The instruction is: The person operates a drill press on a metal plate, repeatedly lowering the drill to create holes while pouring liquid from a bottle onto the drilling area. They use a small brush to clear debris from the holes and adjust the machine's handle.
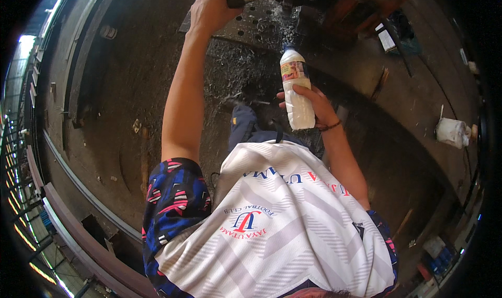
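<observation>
Right grip (320,105) partly hidden, apparently behind bottle (299,111).

A person's left hand (212,14) grips a dark far handle (236,2); nearer right, the right hand (320,108) holds a whitish bottle (299,108).

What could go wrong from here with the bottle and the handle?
The left hand might slip off the dark handle that it grips. The bottle in the right hand might slip too, perhaps spilling its whitish contents near the holed plate.
</observation>
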### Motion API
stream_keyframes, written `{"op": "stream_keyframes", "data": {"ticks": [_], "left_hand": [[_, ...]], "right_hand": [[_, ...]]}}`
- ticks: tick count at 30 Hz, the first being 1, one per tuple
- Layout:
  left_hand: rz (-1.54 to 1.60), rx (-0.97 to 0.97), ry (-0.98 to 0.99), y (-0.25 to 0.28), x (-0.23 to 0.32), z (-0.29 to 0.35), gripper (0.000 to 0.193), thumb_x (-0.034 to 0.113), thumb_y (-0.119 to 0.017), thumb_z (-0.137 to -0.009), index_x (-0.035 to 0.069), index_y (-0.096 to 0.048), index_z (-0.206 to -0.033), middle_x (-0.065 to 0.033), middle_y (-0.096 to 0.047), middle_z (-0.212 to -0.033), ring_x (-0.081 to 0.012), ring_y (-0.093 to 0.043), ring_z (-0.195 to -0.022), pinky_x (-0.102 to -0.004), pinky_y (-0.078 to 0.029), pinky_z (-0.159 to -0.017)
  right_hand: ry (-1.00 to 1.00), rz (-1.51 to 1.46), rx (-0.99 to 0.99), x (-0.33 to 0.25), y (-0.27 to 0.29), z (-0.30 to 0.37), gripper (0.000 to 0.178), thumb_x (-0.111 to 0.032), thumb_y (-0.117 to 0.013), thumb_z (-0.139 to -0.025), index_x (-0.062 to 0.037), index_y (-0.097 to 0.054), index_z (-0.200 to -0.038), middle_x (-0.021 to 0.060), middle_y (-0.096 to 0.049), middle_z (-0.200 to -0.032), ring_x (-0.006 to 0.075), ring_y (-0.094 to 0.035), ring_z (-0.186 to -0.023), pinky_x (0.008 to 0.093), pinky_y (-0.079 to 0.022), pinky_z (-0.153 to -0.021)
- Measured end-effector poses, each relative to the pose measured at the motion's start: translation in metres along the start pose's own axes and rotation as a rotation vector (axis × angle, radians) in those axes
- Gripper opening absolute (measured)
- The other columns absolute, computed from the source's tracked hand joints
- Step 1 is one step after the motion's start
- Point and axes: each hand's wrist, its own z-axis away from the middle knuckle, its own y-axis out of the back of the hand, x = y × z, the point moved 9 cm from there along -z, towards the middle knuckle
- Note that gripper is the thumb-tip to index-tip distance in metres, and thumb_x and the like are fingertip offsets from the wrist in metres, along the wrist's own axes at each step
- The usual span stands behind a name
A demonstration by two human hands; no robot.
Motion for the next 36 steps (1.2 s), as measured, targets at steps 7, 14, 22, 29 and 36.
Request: {"op": "stream_keyframes", "data": {"ticks": [7,14,22,29,36], "left_hand": [[-0.026,-0.029,-0.01,-0.002,0.002,0.004,0.041,0.046,-0.074,-0.074,0.016,-0.074,-0.102,-0.0108,-0.073,-0.088,-0.0294,-0.07,-0.085,-0.0436,-0.055,-0.078],[-0.045,-0.063,-0.009,-0.004,-0.001,0.007,0.046,0.05,-0.072,-0.077,0.014,-0.073,-0.106,-0.0111,-0.073,-0.088,-0.0289,-0.071,-0.081,-0.0432,-0.056,-0.076],[-0.047,-0.043,-0.027,-0.01,0.003,0.005,0.043,0.048,-0.073,-0.078,0.015,-0.073,-0.105,-0.0108,-0.073,-0.086,-0.0292,-0.071,-0.082,-0.0432,-0.056,-0.076],[-0.036,-0.019,-0.022,-0.014,-0.002,0.005,0.046,0.048,-0.075,-0.073,0.017,-0.073,-0.107,-0.0112,-0.073,-0.087,-0.0303,-0.07,-0.085,-0.0434,-0.055,-0.076],[-0.042,-0.029,-0.06,-0.006,0.012,-0.001,0.042,0.048,-0.073,-0.075,0.015,-0.073,-0.102,-0.0113,-0.073,-0.085,-0.0303,-0.07,-0.083,-0.0442,-0.055,-0.075]], "right_hand": [[0.031,-0.043,-0.012,-0.004,-0.008,0.002,0.048,-0.024,-0.065,-0.09,0.0008,-0.049,-0.127,0.0211,-0.069,-0.105,0.0287,-0.072,-0.084,0.037,-0.06,-0.068],[0.048,-0.046,-0.007,-0.004,-0.011,0.002,0.047,-0.027,-0.065,-0.09,0.0009,-0.051,-0.125,0.0208,-0.069,-0.104,0.028,-0.072,-0.084,0.0361,-0.06,-0.069],[0.011,-0.093,0.051,0.011,0.004,-0.004,0.049,-0.027,-0.064,-0.092,0.0021,-0.048,-0.128,0.0234,-0.067,-0.11,0.0299,-0.071,-0.088,0.0366,-0.06,-0.073],[0.028,-0.14,0.072,0.016,0.004,0.003,0.048,-0.025,-0.065,-0.091,0.0019,-0.049,-0.128,0.0231,-0.067,-0.11,0.0294,-0.071,-0.087,0.0361,-0.06,-0.072],[0.033,-0.126,0.084,0.017,0.001,0.009,0.047,-0.028,-0.065,-0.091,0.0004,-0.05,-0.126,0.0223,-0.067,-0.109,0.0289,-0.071,-0.086,0.036,-0.06,-0.07]]}}
